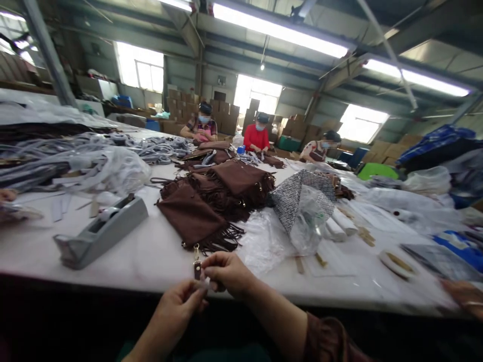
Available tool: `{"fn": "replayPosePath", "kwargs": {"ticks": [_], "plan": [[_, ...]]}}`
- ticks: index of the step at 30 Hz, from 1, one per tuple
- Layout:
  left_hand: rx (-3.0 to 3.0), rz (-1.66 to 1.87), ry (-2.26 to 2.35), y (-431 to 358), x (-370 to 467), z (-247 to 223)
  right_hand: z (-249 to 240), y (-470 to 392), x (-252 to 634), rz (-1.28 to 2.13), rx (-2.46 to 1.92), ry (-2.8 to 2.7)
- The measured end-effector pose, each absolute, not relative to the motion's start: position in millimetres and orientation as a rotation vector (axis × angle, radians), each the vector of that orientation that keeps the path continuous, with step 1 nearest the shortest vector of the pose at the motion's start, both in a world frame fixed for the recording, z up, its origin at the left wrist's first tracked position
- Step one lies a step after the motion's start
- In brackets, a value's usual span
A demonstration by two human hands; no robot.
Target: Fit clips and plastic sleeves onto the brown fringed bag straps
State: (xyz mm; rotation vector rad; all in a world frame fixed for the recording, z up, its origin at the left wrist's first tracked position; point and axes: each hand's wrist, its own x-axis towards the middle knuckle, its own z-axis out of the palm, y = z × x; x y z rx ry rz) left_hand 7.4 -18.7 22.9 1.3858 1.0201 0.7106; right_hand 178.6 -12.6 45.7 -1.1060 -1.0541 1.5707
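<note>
In the head view, pinching a translucent strip (206,284) between nearly closed fingertips of left hand (170,312) and right hand (231,274), beside brown strap tab (197,270), just below fringed bag (190,213) on table (166,274). Seemingly partway, with snap hook (196,252) already on tab; cannot tell amount left.

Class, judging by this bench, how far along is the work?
Looks done: the nearest flat, brown, fringed bag already has a gold-coloured metal fitting. In hand: the left hand and right hand pinch a thin, pale strip beside a dark brown tab with a gold-coloured clip. Apparently left: finishing that tab, perhaps other piled bags; I cannot tell which are finished.
</note>
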Motion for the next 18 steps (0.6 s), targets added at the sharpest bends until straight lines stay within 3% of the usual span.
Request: {"fn": "replayPosePath", "kwargs": {"ticks": [7, 11, 15, 18], "plan": [[1.040, 0.749, 1.062, -21.3, 0.0, -19.3, 9.2, -31.6, 165.1, 1.587, -1.156, -0.987], [0.856, 0.796, 0.973, -24.3, 11.1, -27.3, -5.9, -42.7, 152.9, 1.561, -1.195, -0.611], [0.912, 0.816, 1.040, -24.8, 12.3, -28.9, 1.3, -48.6, 145.7, 1.618, -1.223, -0.579], [0.959, 0.817, 1.171, -20.1, 7.2, -37.3, 12.3, -52.2, 155.4, 1.441, -1.337, -0.681]]}}
